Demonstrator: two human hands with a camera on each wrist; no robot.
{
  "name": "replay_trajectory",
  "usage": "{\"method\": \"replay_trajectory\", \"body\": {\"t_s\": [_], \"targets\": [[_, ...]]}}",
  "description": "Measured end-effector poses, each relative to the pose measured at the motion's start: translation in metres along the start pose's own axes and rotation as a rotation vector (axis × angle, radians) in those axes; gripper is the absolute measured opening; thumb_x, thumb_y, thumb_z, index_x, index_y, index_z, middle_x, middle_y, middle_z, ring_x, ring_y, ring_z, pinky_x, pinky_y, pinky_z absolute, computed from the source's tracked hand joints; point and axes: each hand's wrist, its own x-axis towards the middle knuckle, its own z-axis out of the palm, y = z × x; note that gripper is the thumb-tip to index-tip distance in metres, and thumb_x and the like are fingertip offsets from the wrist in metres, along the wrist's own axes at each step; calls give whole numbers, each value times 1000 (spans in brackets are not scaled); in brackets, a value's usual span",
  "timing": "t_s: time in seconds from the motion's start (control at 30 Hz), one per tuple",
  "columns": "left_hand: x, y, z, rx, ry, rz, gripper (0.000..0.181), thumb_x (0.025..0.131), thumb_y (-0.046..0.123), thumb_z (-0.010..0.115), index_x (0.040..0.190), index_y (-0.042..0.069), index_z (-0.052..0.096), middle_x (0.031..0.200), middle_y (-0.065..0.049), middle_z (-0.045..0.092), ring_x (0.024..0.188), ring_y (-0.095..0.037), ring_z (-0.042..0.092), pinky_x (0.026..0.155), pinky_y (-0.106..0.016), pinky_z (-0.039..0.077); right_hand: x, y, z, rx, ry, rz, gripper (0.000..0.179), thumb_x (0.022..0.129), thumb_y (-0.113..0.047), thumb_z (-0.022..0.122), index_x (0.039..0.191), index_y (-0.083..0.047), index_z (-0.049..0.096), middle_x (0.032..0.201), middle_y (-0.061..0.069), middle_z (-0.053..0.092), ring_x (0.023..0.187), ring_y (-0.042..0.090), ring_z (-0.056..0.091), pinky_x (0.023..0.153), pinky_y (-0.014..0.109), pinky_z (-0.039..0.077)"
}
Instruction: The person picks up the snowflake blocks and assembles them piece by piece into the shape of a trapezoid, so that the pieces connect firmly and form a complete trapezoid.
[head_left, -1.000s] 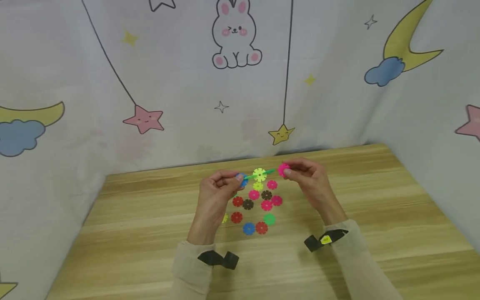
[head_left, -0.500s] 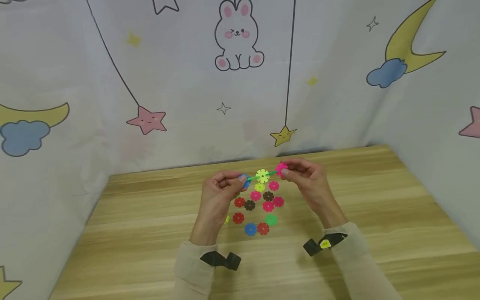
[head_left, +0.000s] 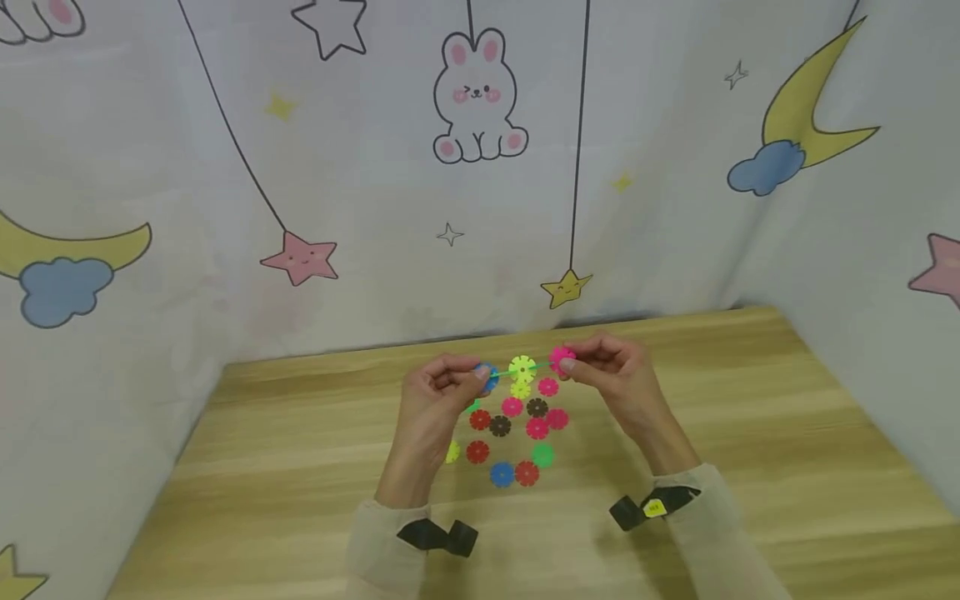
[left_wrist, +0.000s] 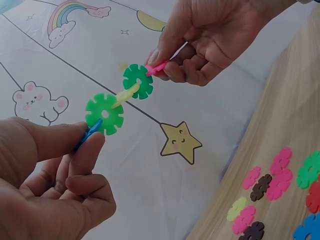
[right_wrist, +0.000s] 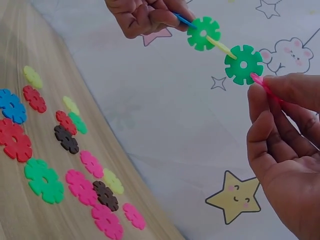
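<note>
My left hand [head_left: 431, 417] pinches a blue notched plastic disc [left_wrist: 89, 135] between thumb and fingers. A bright pink disc [head_left: 561, 360] is pinched in my right hand [head_left: 626, 392]. Between them runs a short chain of slotted discs, held up over the table's far part: a green disc [left_wrist: 94, 108] on the blue one, a yellow disc [left_wrist: 127, 94] in the middle, then a second green disc [right_wrist: 235, 62] with the pink one at its edge. Neighbouring discs stand crosswise to each other. In the head view both green ones show only edge-on.
Loose discs lie on the wooden table [head_left: 285, 467] below my hands, among them a red disc [head_left: 477, 452], a blue one, a dark brown disc [right_wrist: 66, 140] and several pink ones. A white curtain [head_left: 375, 292] with printed stars and a rabbit hangs behind the table.
My right hand has brought the pink disc leftward, from a gap beside the green disc to its edge. My left hand keeps its pinch on the blue disc. The head view has tilted slightly upward.
</note>
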Motion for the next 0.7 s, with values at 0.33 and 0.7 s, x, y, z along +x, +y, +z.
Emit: {"method": "replay_trajectory", "body": {"t_s": [0.33, 0.7], "targets": [[-7, 7, 4, 28, -15, 54, 21, 96, -5, 75, 114, -15, 69, 81, 8, 79, 73, -9, 76, 81, -24, 66, -5, -12, -2, -19, -36, -52, 19, 97, 8, 72, 105, -8, 79, 103, -8, 83, 86, 10, 78, 86, 27, 67], [-5, 9, 6, 48, -4, 101, 22, 95, -6, 76, 113, -16, 70, 82, 8, 79, 73, -9, 76, 81, -25, 66, -2, -14, -1, -1, -32, -58, 19, 96, 8, 73, 107, -6, 80, 103, -7, 84, 89, 11, 79, 88, 29, 67]]}}
